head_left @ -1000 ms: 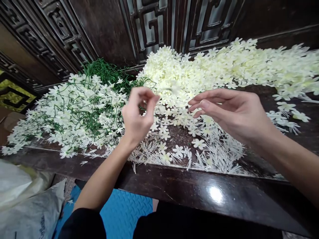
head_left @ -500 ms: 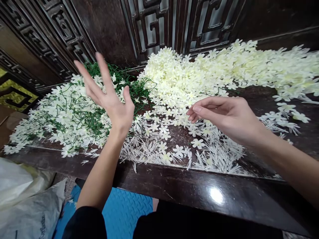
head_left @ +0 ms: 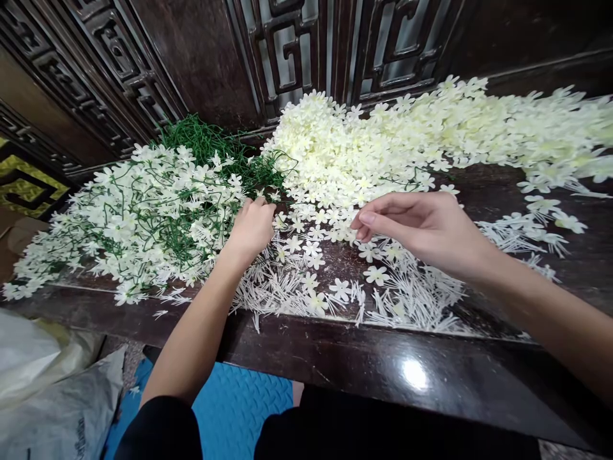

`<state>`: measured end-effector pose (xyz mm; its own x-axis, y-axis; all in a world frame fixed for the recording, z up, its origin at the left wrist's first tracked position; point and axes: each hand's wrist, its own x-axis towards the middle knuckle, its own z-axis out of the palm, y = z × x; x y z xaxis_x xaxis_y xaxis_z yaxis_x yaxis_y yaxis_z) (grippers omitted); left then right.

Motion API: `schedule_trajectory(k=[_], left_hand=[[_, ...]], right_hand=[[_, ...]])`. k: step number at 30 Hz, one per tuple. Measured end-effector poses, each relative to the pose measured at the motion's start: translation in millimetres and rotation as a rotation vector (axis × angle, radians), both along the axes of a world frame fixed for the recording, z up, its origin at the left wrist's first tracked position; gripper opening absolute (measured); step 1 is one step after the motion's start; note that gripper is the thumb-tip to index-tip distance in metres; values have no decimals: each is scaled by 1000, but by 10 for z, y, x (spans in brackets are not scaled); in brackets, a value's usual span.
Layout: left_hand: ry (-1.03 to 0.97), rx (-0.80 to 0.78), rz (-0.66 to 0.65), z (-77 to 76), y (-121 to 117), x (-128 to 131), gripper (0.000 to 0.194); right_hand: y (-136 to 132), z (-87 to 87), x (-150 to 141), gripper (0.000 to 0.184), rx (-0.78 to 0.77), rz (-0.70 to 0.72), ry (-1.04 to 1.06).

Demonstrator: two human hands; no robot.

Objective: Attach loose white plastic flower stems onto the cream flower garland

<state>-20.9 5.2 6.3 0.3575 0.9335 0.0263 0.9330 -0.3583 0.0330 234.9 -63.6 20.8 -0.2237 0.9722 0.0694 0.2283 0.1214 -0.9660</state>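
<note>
My left hand (head_left: pixel 252 225) is down at the near edge of the green plastic stems (head_left: pixel 204 142), its back toward me. Its fingers are bent and drawn together, but their tips are hidden. To the left of it lies a heap of finished white artificial flowers on green stems (head_left: pixel 138 204). My right hand (head_left: pixel 421 231) hovers over the loose flowers, thumb and fingers pinched together; whatever is between them is too small to make out. Behind it spreads a large pile of loose cream-white petal flowers (head_left: pixel 345 153). Bundles of thin white stamens (head_left: pixel 416 297) lie below it, with more stamens (head_left: pixel 272 287) farther left.
Everything lies on a dark wooden bench (head_left: pixel 335 351) backed by a carved lattice panel (head_left: pixel 292 51). White sacks (head_left: pixel 62 402) stand on the floor at the lower left, beside a blue mat (head_left: pixel 244 402).
My left hand, raised with fingers spread before, has come down to the stems and its fingers have closed. My right hand keeps its pinch nearly in place.
</note>
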Motion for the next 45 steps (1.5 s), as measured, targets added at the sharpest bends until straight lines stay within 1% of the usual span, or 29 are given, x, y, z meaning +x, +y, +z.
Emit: schedule_trajectory(k=[2,4,6,8,10,12,14,17,19,22,25,28,31,33,35,39,42,45], left_hand=[[46,41,43,-8,8,-15,30],[-3,126,53,-3,19,-1,26],[-148,261,9,14,25,38,22],[-350,374,-53,50,14,92,19],[-563,416,-107,99,-21,145,16],[-743,378,-124,151,-67,187,13],[-872,261,-92,190,-105,213,11],[-953,45,-12,215,-126,225,12],[-960,-37,15,210,-121,221,14],[-1019,-47,38,190,-106,205,19],[-1115,-19,49,182,-93,194,17],[-1153,-10,-17,198,-90,195,10],[-1173,-38,-99,217,-100,199,13],[-1179,-50,-111,223,-114,202,18],[-1172,-60,-110,225,-130,206,23],[-1160,-81,-128,236,-158,228,14],[-1229,-121,-158,254,-183,265,8],[-1296,-219,-143,271,-222,319,7]], right_hand=[[-3,1,-3,23,-5,-3,1],[-1,-5,-7,24,-6,-6,3],[4,-18,-7,22,4,-5,8],[10,-34,-1,21,22,1,16],[13,-46,5,19,30,6,19],[15,-50,7,19,30,5,12],[17,-48,6,20,32,4,1],[19,-40,5,23,34,3,-23],[20,-34,6,25,35,0,-38],[18,-25,10,27,43,2,-48],[10,-20,8,26,39,9,-55],[2,-16,0,24,33,3,-81],[6,-21,-3,20,55,-8,-128],[22,-41,5,17,115,-16,-188],[46,-81,20,17,213,-3,-285],[78,-213,42,18,410,145,-482],[74,-309,32,22,465,209,-542],[63,-346,19,26,466,191,-540]])
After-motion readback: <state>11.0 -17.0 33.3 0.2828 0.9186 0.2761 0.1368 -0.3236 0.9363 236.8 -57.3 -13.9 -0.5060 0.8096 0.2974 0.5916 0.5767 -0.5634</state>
